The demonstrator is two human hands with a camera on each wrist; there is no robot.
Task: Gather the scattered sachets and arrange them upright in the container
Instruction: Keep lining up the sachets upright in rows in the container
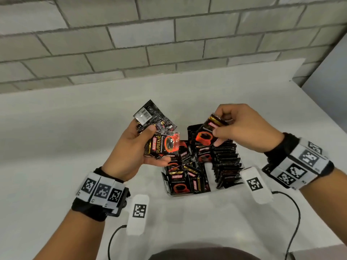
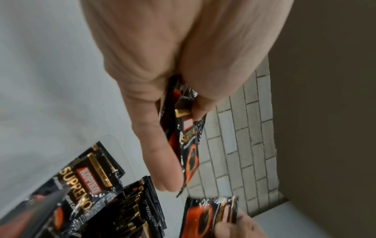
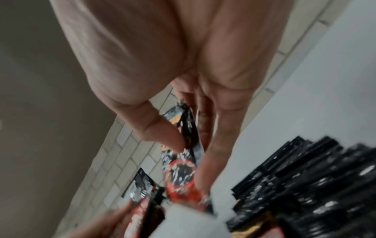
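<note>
1. The left hand pinches a loose fan of sachets above the worktop, left of the container; the thumb's hold looks light, so one could slip out.
2. The right hand pinches one sachet over the upright row; pushed in carelessly, it could topple neighbours or land flat among the jumbled sachets on the container's left side.
</note>
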